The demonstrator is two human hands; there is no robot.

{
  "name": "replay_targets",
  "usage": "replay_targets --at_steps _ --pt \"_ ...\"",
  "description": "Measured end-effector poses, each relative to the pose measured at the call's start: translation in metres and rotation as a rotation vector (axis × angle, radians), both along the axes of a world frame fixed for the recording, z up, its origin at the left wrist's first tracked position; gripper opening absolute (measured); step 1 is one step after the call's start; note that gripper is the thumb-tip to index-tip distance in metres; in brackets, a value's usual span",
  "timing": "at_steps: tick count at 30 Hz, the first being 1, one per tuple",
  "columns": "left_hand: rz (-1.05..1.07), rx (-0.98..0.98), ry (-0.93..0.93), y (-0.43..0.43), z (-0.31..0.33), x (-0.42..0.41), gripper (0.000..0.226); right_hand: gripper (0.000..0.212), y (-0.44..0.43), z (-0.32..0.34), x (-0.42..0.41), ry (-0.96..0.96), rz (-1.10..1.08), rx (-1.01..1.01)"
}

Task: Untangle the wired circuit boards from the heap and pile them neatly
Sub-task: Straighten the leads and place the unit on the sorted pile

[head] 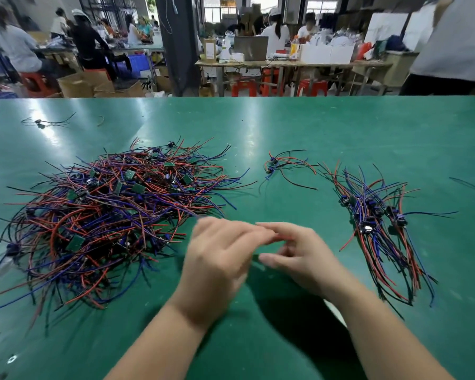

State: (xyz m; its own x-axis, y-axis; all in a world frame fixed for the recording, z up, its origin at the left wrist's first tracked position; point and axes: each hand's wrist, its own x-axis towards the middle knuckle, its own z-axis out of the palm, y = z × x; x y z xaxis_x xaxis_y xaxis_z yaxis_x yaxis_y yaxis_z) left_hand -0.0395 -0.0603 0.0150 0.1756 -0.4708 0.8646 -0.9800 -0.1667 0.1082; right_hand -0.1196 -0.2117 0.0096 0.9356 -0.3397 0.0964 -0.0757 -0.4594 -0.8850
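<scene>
Between the heap (104, 215) at left and the sorted pile (379, 229) at right, my hands meet over the surface (285, 127). My right hand (302, 256) seems to pinch a red wire (284, 238). Blur hides my left hand (220, 259), so I cannot tell its grip. The heap is nearer my left hand, and the pile's wires run near to far.

On one green desk (285, 127), three groups of wired circuit boards are counted: one large tangled heap (107, 215), one small cluster (274, 164) in which two boards can be made out, and one ordered pile (379, 223). One single wired board (37, 122) is seen apart, far left. The heap's boards cannot be counted. Two hands are seen, one left hand (220, 259) and one right hand (302, 253).
</scene>
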Motion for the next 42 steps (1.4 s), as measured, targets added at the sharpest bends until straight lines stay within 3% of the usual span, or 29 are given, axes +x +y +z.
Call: replay_targets --at_steps 2,5,8,10,12,14,18,20,23,29,35,38,42 --pt "-0.109 0.011 -0.011 -0.010 0.000 -0.017 0.023 0.049 0.007 -0.002 0.002 -0.070 0.121 0.127" --pt "-0.206 0.010 -0.003 -0.017 -0.003 -0.026 0.020 0.028 0.012 0.001 0.003 -0.177 0.065 0.426" --pt "-0.241 -0.022 0.084 -0.016 -0.005 -0.025 0.027 0.024 0.006 0.002 0.003 -0.257 -0.040 0.437" --pt "-0.202 -0.056 0.198 -0.017 -0.006 -0.022 0.038 0.018 0.005 0.006 0.003 -0.305 -0.086 0.489" --pt "-0.101 -0.069 0.326 -0.018 -0.009 -0.016 0.044 0.007 0.005 0.010 0.002 -0.356 -0.128 0.678" --pt "-0.049 -0.049 0.548 -0.017 -0.009 -0.011 0.046 0.014 0.004 0.016 0.001 -0.380 -0.163 0.878" --pt "-0.060 -0.016 0.798 -0.015 -0.011 -0.006 0.019 0.017 0.001 0.021 -0.001 -0.366 -0.229 1.081" --pt "-0.170 -0.022 1.018 -0.016 -0.007 -0.007 0.017 0.017 0.000 0.020 0.000 -0.357 -0.248 1.126" --pt "-0.376 -0.014 1.408 -0.015 -0.001 -0.013 0.012 0.005 -0.004 0.019 0.001 -0.341 -0.242 1.107" --pt "-0.606 0.117 1.843 -0.010 0.005 -0.013 0.018 0.022 -0.011 0.019 -0.003 -0.263 -0.176 1.070" --pt "-0.535 0.184 1.949 -0.010 0.006 -0.008 0.035 0.010 -0.009 0.019 -0.005 -0.138 -0.112 1.003" --pt "-0.472 0.098 1.892 -0.013 0.003 -0.007 0.029 0.004 -0.004 0.015 -0.005 -0.051 -0.095 0.889" --pt "-0.384 0.085 1.878 -0.014 -0.002 -0.007 0.021 0.009 -0.002 0.011 -0.002 -0.017 -0.228 0.661"
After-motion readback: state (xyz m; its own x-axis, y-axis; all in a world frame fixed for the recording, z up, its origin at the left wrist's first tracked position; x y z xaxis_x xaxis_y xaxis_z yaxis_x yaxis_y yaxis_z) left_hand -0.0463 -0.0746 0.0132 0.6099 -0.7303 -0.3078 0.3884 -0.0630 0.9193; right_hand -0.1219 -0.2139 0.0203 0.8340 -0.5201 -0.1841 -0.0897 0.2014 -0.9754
